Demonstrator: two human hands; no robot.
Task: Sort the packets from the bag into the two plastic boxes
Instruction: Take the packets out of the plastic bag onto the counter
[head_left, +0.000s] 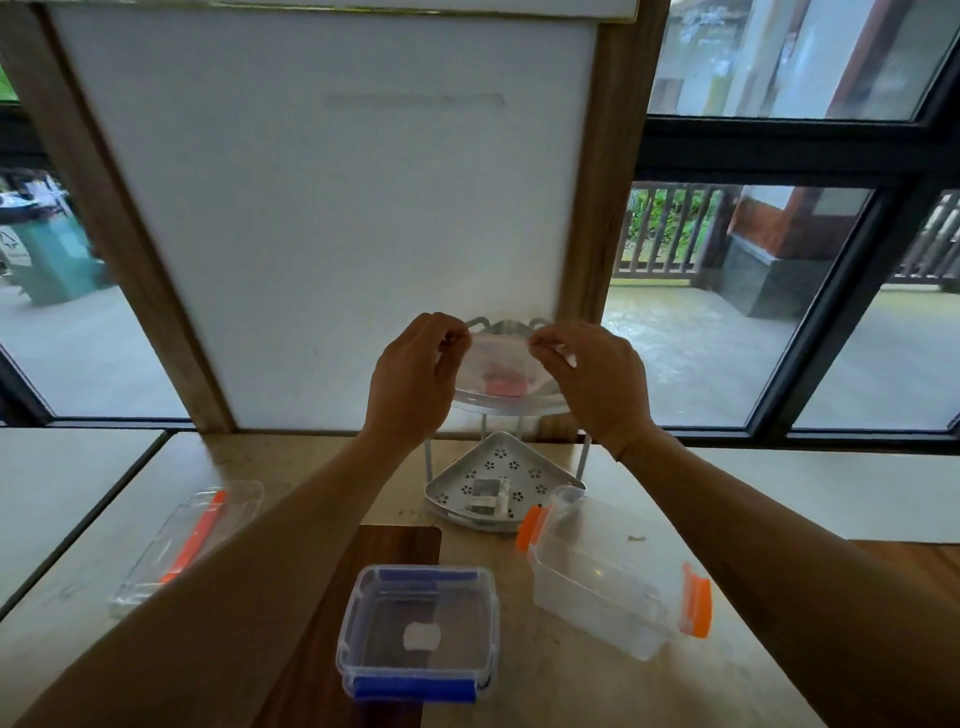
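The bag (501, 358), clear plastic with something pink and red inside, is held up in the air above the far side of the table (779, 499), in front of the top tier of a grey corner rack (483, 478). My left hand (413, 374) pinches its top edge on one side and my right hand (597, 374) pinches the other, fingers closed on the plastic. I judge I'm at the opening step, pulling the mouth apart to reach the packets; none is out yet as far as I can see. The next move calls for parting the edges without tearing, then freeing one hand to draw a packet out.

Going by size, the table is pale stone with a dark wooden board (363, 597) at the near edge. On the right stands the open box with orange clips (613, 577), looking empty. Its lid (192, 540) lies well apart on the left. Nearest me sits the box with blue clips (418, 634), lid on, a small white thing showing inside. The rack's lower tray holds a small item I can't identify.

Behind stands a white panel in a wooden frame, with dark-framed windows onto a wet courtyard either side.
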